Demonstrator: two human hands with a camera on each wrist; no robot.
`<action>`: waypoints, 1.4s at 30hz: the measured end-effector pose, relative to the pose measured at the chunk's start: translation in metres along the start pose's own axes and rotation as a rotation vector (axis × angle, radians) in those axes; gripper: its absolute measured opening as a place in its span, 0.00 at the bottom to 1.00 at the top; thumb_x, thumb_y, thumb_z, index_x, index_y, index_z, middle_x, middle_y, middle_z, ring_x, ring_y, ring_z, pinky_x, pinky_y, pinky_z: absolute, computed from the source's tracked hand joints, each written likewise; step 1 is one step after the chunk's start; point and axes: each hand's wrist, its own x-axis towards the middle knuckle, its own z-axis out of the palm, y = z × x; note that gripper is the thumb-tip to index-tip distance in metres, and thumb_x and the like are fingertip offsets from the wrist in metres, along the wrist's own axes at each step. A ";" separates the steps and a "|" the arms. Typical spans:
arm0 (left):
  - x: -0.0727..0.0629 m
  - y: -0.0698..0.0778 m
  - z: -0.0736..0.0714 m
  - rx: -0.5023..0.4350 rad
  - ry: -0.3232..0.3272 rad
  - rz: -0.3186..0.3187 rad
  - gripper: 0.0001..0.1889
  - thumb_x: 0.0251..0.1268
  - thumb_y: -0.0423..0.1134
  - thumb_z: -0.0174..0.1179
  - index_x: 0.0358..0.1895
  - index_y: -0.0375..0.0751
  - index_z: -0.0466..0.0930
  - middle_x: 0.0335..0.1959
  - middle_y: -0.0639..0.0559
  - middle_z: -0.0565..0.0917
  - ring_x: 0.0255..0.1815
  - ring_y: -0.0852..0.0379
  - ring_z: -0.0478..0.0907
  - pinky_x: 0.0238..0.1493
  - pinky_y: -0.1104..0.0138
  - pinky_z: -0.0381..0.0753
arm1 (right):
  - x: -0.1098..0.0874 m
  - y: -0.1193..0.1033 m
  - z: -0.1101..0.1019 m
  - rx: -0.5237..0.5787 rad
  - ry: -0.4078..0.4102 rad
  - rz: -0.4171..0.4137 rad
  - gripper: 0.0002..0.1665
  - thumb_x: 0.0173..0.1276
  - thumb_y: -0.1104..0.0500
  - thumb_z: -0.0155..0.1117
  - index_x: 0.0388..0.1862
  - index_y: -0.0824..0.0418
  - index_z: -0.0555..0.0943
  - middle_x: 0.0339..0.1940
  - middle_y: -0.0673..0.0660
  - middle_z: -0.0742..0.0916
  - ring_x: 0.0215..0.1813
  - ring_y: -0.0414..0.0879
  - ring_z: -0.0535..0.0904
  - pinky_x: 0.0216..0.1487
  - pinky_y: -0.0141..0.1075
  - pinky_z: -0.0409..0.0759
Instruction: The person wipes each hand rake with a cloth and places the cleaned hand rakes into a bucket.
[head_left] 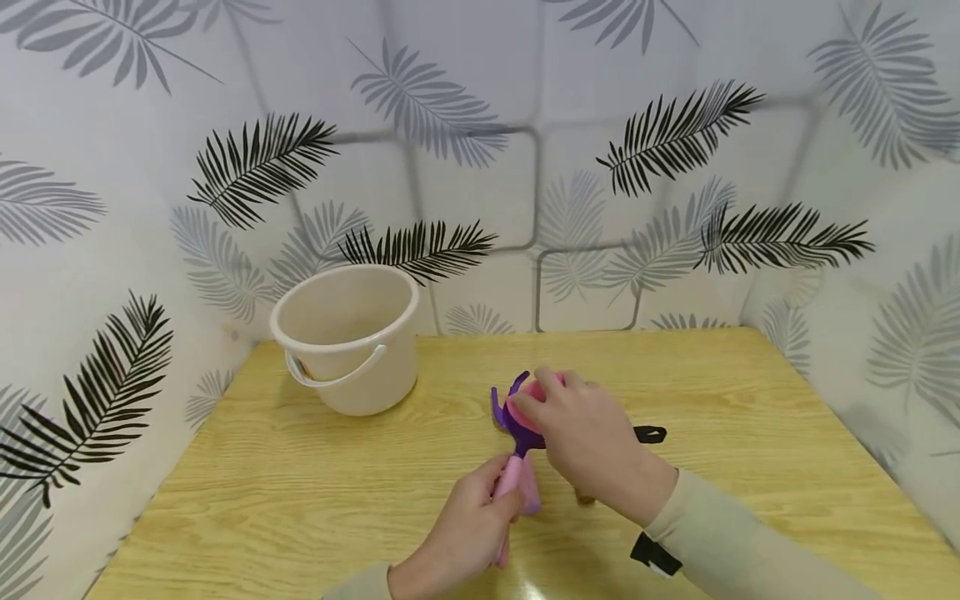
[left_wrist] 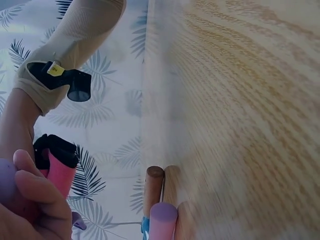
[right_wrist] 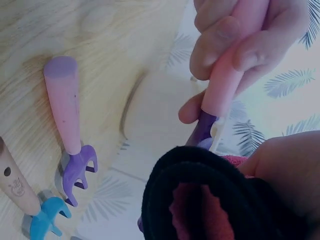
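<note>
My left hand (head_left: 472,517) grips the pink handle (head_left: 509,477) of a small garden tool with a purple head (head_left: 527,439). My right hand (head_left: 588,433) holds a pink cloth (head_left: 525,414) against that head and covers much of it. Thick black edging (right_wrist: 185,165) borders the cloth in the right wrist view. On the table beneath lies a hand rake with a pink handle (right_wrist: 64,102) and purple tines (right_wrist: 77,175). Beside it is a teal fork (right_wrist: 46,217) with a wooden handle (right_wrist: 17,182).
A cream bucket (head_left: 367,379) with its handle hanging down stands at the back left of the wooden table (head_left: 315,500). To the right of my right hand a black loop (head_left: 651,434) sticks out. Leaf-patterned sheeting (head_left: 480,192) rises behind the table.
</note>
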 end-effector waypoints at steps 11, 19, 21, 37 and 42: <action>0.001 0.000 -0.001 0.021 -0.006 0.035 0.21 0.72 0.34 0.49 0.67 0.38 0.72 0.20 0.54 0.72 0.06 0.61 0.68 0.08 0.73 0.66 | -0.002 -0.003 0.003 0.048 0.008 0.020 0.24 0.48 0.64 0.73 0.46 0.47 0.87 0.38 0.55 0.82 0.27 0.49 0.78 0.15 0.34 0.72; -0.002 -0.002 0.005 0.031 -0.030 0.026 0.31 0.73 0.35 0.50 0.78 0.41 0.59 0.21 0.54 0.72 0.07 0.61 0.68 0.08 0.73 0.66 | 0.007 -0.004 0.009 -0.033 0.033 0.102 0.14 0.54 0.64 0.71 0.41 0.52 0.87 0.30 0.55 0.79 0.21 0.51 0.74 0.12 0.37 0.70; -0.002 -0.002 0.005 0.030 -0.033 0.026 0.31 0.73 0.35 0.51 0.78 0.41 0.59 0.20 0.54 0.72 0.07 0.61 0.68 0.08 0.73 0.66 | 0.009 -0.005 0.009 -0.058 0.033 0.109 0.11 0.56 0.64 0.71 0.39 0.54 0.86 0.29 0.56 0.78 0.21 0.51 0.75 0.12 0.37 0.70; 0.005 -0.001 -0.002 -0.042 0.014 0.013 0.21 0.72 0.34 0.50 0.66 0.39 0.73 0.20 0.53 0.74 0.07 0.62 0.67 0.07 0.72 0.67 | -0.001 0.004 -0.012 0.060 -0.224 0.032 0.25 0.49 0.69 0.69 0.43 0.43 0.89 0.37 0.53 0.83 0.22 0.47 0.74 0.12 0.34 0.71; 0.003 -0.002 -0.001 -0.011 -0.010 0.011 0.14 0.73 0.35 0.49 0.58 0.43 0.76 0.19 0.53 0.73 0.07 0.61 0.67 0.07 0.72 0.66 | -0.001 0.005 -0.016 0.063 -0.278 -0.013 0.26 0.49 0.69 0.68 0.42 0.41 0.88 0.38 0.52 0.82 0.26 0.48 0.76 0.11 0.35 0.69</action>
